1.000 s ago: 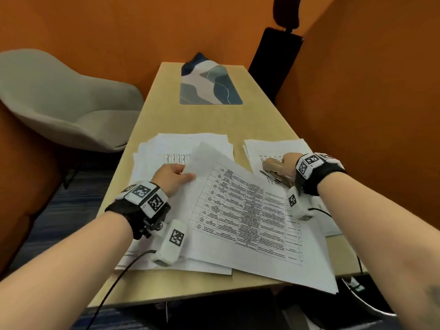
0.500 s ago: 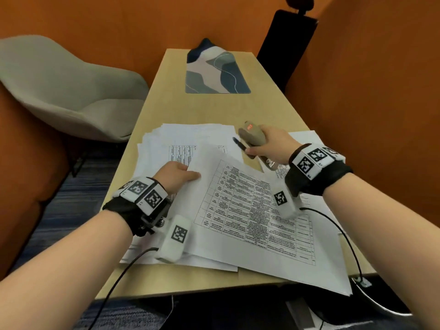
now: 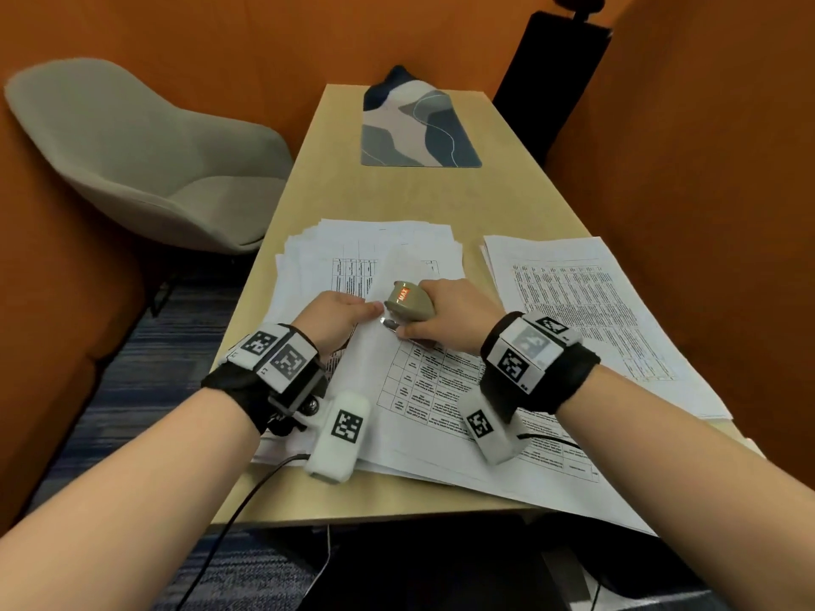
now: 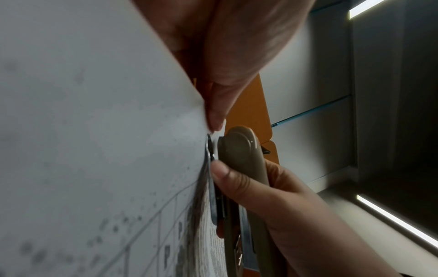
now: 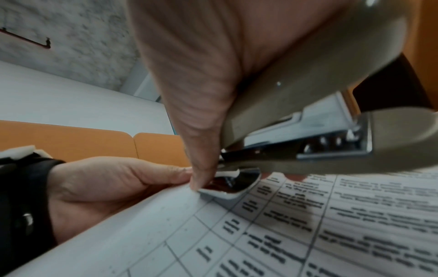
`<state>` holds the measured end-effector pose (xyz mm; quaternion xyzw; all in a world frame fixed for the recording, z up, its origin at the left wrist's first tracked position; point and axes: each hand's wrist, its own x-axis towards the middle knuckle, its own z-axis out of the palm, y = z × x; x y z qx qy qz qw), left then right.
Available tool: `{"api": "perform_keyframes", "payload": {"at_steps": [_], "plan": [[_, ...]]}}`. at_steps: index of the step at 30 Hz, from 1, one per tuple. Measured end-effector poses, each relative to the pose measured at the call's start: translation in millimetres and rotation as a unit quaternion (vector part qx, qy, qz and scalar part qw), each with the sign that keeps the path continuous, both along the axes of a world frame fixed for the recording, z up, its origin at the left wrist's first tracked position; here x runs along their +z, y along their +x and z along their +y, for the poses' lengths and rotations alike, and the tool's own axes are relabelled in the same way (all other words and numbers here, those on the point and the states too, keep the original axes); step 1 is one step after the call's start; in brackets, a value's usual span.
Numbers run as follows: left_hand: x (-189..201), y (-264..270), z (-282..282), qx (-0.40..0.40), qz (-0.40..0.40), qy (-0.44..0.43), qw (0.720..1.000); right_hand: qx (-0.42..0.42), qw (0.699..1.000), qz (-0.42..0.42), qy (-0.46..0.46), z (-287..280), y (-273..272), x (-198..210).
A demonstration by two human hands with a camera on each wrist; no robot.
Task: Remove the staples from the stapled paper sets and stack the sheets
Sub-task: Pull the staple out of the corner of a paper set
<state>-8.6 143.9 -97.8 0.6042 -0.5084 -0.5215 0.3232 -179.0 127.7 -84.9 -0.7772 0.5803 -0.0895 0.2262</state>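
Stapled paper set (image 3: 441,390): our left hand (image 3: 335,317) pinches its corner; our right hand (image 3: 450,317) grips the stapler (image 3: 408,302), remover tip there. Prying crooked could tear it.

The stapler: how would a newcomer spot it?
Start at the wooden table, then the paper set nearest the person. At its far corner the right hand grips the stapler: the only beige thing there, with a red MAX label.
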Motion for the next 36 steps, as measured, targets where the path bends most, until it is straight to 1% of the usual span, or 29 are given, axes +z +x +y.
{"api": "perform_keyframes", "payload": {"at_steps": [4, 7, 16, 22, 24, 26, 28, 30, 33, 36], "plan": [[-1, -3, 2, 0.012, 0.028, -0.010, 0.999, -0.002, 1.000, -0.004, -0.001, 1, 3, 0], [-3, -5, 3, 0.025, 0.058, -0.006, 0.998, -0.014, 1.000, -0.008, -0.024, 2, 5, 0], [-3, -9, 6, 0.049, 0.089, 0.022, 0.995, -0.052, 0.997, -0.018, -0.061, 9, 10, -2], [-1, -11, 7, 0.099, 0.082, 0.028, 0.991, -0.029, 0.992, 0.014, -0.121, 16, 12, 4], [-5, -10, 7, 0.105, 0.074, 0.025, 0.991, -0.003, 0.987, 0.045, -0.157, 18, 13, 5], [-7, -10, 8, 0.103, 0.069, 0.020, 0.992, 0.014, 0.982, 0.057, -0.180, 19, 13, 5], [-6, -11, 9, 0.088, 0.075, 0.020, 0.993, 0.005, 0.984, 0.047, -0.171, 19, 12, 4], [-3, -10, 9, 0.065, 0.084, 0.023, 0.994, -0.016, 0.990, 0.017, -0.141, 18, 11, 3], [-2, -4, 8, 0.021, 0.100, 0.033, 0.994, -0.054, 0.995, -0.069, -0.049, 12, 9, 1], [1, -2, 11, -0.011, 0.087, 0.026, 0.996, -0.082, 0.987, -0.137, 0.020, 4, 7, 0]]}}
